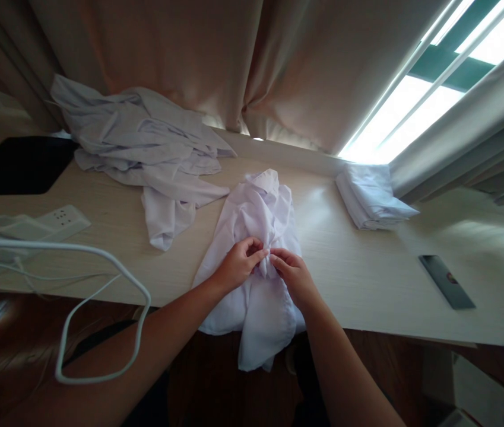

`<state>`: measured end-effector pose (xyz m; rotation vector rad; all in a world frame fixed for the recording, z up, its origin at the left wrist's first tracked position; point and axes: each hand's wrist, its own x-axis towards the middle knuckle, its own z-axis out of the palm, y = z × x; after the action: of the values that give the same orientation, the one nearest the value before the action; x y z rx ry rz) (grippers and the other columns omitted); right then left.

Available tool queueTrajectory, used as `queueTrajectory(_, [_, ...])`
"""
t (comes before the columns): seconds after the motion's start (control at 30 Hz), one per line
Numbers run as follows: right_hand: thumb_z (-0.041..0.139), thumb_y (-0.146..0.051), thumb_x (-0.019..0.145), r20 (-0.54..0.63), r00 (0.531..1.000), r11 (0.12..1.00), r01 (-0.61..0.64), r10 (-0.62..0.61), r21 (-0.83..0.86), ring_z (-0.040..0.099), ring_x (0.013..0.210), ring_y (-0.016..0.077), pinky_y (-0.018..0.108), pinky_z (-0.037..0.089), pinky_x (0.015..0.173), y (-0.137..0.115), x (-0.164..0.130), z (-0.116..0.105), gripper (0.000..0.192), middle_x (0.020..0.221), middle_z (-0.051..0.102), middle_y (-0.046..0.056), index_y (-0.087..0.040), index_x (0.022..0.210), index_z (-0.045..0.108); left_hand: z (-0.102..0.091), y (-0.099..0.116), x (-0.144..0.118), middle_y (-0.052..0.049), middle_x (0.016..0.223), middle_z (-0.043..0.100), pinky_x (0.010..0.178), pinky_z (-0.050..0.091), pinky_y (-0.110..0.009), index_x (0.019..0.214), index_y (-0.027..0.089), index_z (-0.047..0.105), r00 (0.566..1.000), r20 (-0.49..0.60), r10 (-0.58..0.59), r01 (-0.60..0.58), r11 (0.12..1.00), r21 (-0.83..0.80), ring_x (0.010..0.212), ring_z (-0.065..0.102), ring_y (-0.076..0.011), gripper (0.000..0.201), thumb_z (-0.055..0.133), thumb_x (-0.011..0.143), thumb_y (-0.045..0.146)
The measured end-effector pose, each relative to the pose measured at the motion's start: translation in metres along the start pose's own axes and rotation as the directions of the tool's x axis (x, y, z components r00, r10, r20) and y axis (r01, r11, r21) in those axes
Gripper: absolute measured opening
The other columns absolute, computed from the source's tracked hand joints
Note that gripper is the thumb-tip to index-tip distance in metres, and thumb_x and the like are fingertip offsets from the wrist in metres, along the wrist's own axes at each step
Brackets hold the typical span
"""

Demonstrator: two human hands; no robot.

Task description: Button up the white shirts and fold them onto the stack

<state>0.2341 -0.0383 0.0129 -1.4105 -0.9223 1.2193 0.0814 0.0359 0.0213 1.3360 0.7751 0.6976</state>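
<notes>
A white shirt (256, 219) lies on the pale wooden table (358, 279), collar away from me, its lower part hanging over the front edge. My left hand (239, 262) and my right hand (291, 271) meet at the shirt's front middle. Both pinch the fabric there, fingertips almost touching each other.
A heap of crumpled white garments (145, 148) lies at the back left. A folded white stack (371, 201) sits at the back right by the curtain. A dark phone (446, 281) lies on the right, a power strip (62, 218) and white cables (100, 296) on the left, a black pad (15, 166) far left.
</notes>
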Motion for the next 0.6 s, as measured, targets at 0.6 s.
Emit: queueTrajectory(0.6, [0.072, -0.038, 0.079, -0.056, 0.998, 0.999, 0.034, -0.032, 0.033, 0.041, 0.061, 0.0099, 0.025, 0.031, 0.060, -0.0028, -0.0005, -0.0003, 0.023, 0.065, 0.052, -0.004, -0.017, 0.075, 0.062, -0.0015, 0.0000, -0.0007, 0.004, 0.066, 0.055, 0.051, 0.039, -0.023, 0.082, 0.017, 0.058, 0.996, -0.086, 0.035, -0.033, 0.999, 0.020, 0.054, 0.050, -0.0098, 0.026, 0.071, 0.080, 0.040])
